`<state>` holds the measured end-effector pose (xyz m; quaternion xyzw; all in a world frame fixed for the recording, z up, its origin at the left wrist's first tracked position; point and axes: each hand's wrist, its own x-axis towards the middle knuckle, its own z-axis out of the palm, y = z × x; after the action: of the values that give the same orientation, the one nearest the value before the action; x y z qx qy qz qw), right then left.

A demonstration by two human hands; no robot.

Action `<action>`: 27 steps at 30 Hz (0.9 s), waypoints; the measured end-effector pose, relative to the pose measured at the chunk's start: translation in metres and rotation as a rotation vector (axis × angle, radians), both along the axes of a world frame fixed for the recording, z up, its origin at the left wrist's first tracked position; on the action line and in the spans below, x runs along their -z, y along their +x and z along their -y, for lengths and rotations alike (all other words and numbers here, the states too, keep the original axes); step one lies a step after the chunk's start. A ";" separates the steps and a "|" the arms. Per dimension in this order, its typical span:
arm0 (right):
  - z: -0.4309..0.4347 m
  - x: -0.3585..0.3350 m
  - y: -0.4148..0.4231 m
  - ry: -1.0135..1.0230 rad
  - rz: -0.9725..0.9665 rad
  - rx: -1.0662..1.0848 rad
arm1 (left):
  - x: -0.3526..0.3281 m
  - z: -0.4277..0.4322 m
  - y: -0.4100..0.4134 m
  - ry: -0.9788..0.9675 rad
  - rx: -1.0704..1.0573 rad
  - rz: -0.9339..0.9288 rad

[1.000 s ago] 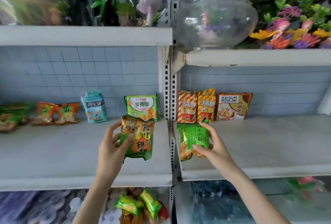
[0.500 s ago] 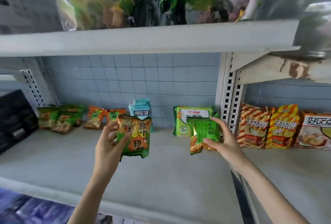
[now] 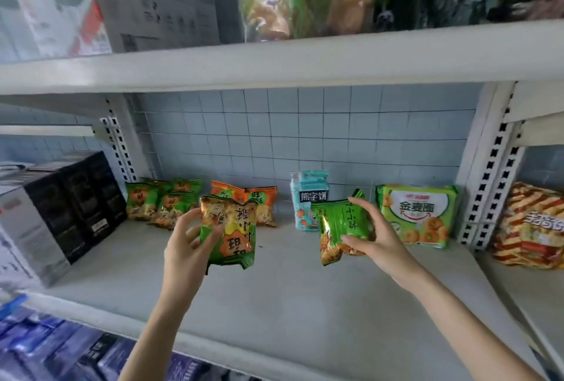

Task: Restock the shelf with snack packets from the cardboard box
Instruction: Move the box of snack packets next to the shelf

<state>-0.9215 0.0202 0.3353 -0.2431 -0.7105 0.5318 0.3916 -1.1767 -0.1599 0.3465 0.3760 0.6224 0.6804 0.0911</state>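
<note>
Left hand [image 3: 186, 246] grips orange-green packet [image 3: 229, 234]; right hand [image 3: 375, 237], green packet [image 3: 341, 225].

Two bare hands in shot here. The left hand [image 3: 186, 246] is slim, with long, narrow fingers [image 3: 190, 218] and a slender wrist. The right hand [image 3: 377, 238] is the same build, its back smooth and the knuckles only faintly marked. The nails on both are too small and soft in this picture to make out. Behind each hand runs a bare forearm. The left forearm [image 3: 158, 319] is lean and even all the way to the bottom edge. The right forearm [image 3: 451, 319] broadens a little toward the lower right corner, where the frame cuts it off.
</note>
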 end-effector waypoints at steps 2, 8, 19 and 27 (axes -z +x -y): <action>0.014 -0.001 -0.021 -0.009 -0.003 0.006 | 0.000 0.016 -0.025 -0.033 0.007 -0.004; 0.062 0.001 -0.080 -0.017 -0.037 0.020 | -0.007 0.067 -0.095 -0.058 0.026 -0.009; 0.110 0.015 -0.180 -0.055 -0.027 -0.008 | 0.007 0.117 -0.179 -0.089 0.016 -0.004; 0.087 0.013 -0.243 0.013 0.013 -0.041 | 0.007 0.085 -0.223 -0.148 0.018 -0.027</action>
<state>-1.1641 -0.0672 0.3225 -0.2295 -0.7213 0.5335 0.3774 -1.3993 -0.2444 0.3398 0.3829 0.6687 0.6267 0.1163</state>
